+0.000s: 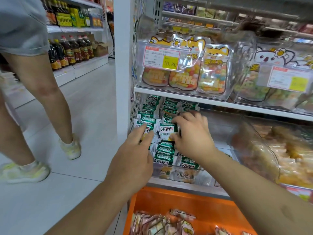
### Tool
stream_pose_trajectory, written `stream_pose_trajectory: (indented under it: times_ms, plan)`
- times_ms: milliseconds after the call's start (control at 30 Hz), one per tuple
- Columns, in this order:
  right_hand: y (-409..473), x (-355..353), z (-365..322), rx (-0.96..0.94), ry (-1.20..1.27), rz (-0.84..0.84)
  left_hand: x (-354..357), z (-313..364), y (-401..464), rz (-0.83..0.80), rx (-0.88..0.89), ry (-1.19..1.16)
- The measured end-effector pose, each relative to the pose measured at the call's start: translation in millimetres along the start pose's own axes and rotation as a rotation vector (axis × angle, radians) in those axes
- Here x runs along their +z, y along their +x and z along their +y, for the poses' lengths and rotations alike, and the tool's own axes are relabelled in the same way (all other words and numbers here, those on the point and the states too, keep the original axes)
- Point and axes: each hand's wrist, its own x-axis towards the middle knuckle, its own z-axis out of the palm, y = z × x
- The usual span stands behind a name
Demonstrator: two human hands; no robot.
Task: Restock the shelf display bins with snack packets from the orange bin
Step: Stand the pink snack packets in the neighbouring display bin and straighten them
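Note:
A clear display bin [205,178] on the lower shelf is packed with green-and-white snack packets [165,150]. My left hand [135,155] reaches in from the left and its fingertips pinch a packet at the pile's left side. My right hand [191,134] grips an upright green-and-white packet [166,131] at the middle of the pile, thumb under it and fingers curled over its right edge. Below the shelf stands the orange bin [191,200], holding several pink and pale wrapped snack packets [162,223].
A second clear bin [254,141] with orange-toned snacks sits to the right. On the shelf above stand bins of cartoon-animal candy bags [184,65] with price tags. A person's legs [50,102] stand in the aisle at left, before shelves of oil bottles [71,51].

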Motion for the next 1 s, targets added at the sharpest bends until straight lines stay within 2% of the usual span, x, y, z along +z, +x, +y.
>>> stream_pose_trajectory:
  times_ms: [267,400,733,1000]
  plan:
    - [-8.9,10.9,11.3,0.025,0.102,0.107,4.4,0.8,3.0,-0.068,-0.035,0.008]
    - [-8.6,18.2,14.1,-0.028,0.112,0.127,8.9,1.6,7.3,-0.079,-0.039,0.048]
    - [-9.8,17.4,19.5,-0.04,0.085,0.089,12.7,3.3,8.6,-0.042,-0.032,0.051]
    - [-38.3,-3.6,35.2,-0.065,0.195,0.086,6.8,6.5,2.0,-0.035,-0.02,0.089]
